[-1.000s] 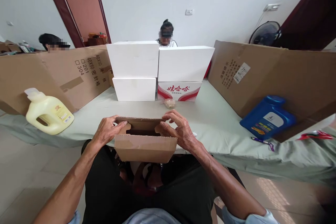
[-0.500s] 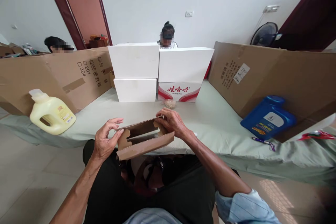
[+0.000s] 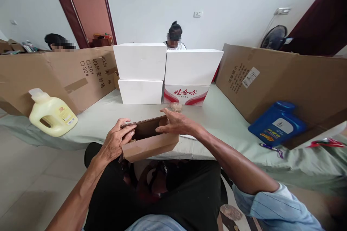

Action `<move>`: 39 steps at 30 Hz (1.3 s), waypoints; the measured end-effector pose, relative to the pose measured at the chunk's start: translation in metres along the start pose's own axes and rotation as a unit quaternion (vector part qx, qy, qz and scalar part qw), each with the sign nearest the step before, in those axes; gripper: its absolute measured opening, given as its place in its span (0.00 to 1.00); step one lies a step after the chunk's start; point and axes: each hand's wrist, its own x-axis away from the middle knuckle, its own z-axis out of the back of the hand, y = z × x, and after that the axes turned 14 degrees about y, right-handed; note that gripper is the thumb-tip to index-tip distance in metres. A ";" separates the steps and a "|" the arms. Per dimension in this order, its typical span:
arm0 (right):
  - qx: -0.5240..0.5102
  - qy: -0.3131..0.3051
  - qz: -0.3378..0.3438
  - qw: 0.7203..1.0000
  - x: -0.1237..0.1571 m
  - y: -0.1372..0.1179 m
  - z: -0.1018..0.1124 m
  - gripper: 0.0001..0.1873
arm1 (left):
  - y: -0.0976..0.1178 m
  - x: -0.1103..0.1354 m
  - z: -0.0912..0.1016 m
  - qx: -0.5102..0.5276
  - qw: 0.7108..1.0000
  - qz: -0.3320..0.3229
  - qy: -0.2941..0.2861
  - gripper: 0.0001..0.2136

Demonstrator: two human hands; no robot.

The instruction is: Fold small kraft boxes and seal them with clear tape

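Note:
A small brown cardboard box (image 3: 151, 147) is held at the table's near edge, above my lap, its open top showing a dark inside. My left hand (image 3: 115, 139) is closed on its left end, fingers laid over the end flap. At the opposite end, my right hand (image 3: 176, 122) grips the box, with one digit near the far rim and another pointing inward over the opening. The bottom of the box is hidden. Just beyond the right hand, a small clear-wrapped beige item (image 3: 176, 107) lies on the table.
White boxes (image 3: 141, 61) are stacked ahead, alongside a red-and-white printed box (image 3: 186, 95). Large cardboard panels (image 3: 89, 75) flank the green-covered table (image 3: 214, 115). A yellow jug (image 3: 54, 115) stands left; a blue bottle (image 3: 278, 122) and a purple-strapped item (image 3: 271, 148) lie right. Two people sit beyond.
My left fingers have come down from above the rim onto the box's left end. The right hand's fingers have spread over the right end. The pale gap inside the box no longer shows.

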 end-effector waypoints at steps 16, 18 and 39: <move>-0.064 0.088 0.039 0.993 0.025 0.011 -0.005 0.25 | -0.014 -0.013 0.046 0.117 0.975 0.069 -0.173 0.25; -0.128 0.077 0.021 0.989 0.027 0.026 -0.002 0.26 | -0.023 -0.009 0.050 0.169 0.964 0.095 -0.184 0.35; -0.397 -0.057 -0.028 0.916 0.061 0.089 -0.033 0.54 | -0.029 0.004 0.008 0.169 0.967 0.186 0.039 0.43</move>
